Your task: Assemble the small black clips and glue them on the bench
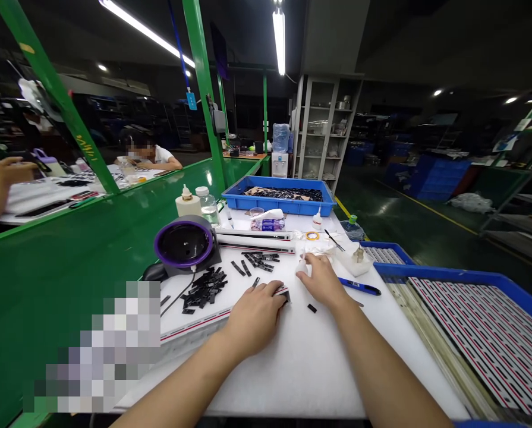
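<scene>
My left hand (259,315) is closed over the end of a long white strip (198,326) with a red and black line, which lies slantwise on the white tabletop. The strip's dark end pokes out past my fingertips. My right hand (321,278) pinches a small white bottle (301,267), partly hidden by the fingers, just beyond that end. Between my forearms lies a single small black piece (312,308). A heap of similar black pieces (205,289) is left of my left hand, and a looser group of black pieces (260,261) lies farther back.
A round black device with a purple rim (184,244) stands at the left. More white strips (257,242) lie behind. A blue pen (359,286) and a white dish (353,261) are at the right. Blue trays (279,205) stand at the back and right. Another person's hand (9,178) shows across the green partition.
</scene>
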A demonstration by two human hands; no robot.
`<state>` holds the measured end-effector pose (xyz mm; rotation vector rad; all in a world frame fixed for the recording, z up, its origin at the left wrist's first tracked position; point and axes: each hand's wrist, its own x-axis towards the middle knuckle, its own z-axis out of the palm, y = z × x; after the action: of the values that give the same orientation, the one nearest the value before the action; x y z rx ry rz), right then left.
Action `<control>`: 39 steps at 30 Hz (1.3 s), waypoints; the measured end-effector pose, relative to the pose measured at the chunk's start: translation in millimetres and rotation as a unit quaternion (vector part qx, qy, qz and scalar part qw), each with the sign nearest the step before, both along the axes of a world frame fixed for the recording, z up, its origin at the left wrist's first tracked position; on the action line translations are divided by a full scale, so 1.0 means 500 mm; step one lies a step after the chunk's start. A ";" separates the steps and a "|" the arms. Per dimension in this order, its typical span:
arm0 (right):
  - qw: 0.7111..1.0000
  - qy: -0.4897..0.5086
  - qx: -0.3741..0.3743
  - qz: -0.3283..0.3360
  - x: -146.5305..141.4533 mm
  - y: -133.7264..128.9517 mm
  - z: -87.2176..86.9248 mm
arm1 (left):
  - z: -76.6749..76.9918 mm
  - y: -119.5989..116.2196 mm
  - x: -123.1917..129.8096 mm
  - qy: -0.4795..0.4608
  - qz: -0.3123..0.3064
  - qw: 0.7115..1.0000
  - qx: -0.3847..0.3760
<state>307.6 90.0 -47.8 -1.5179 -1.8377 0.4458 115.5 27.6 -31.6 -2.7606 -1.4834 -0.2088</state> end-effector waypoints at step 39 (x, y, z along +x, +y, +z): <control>0.968 0.198 0.149 -0.025 -0.027 -0.085 0.021 | 0.006 0.009 0.000 -0.042 0.015 0.998 -0.035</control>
<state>294.2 47.7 -37.5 -1.1703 -1.4743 0.3942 115.3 31.9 -28.5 -2.8150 -1.5793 -0.2810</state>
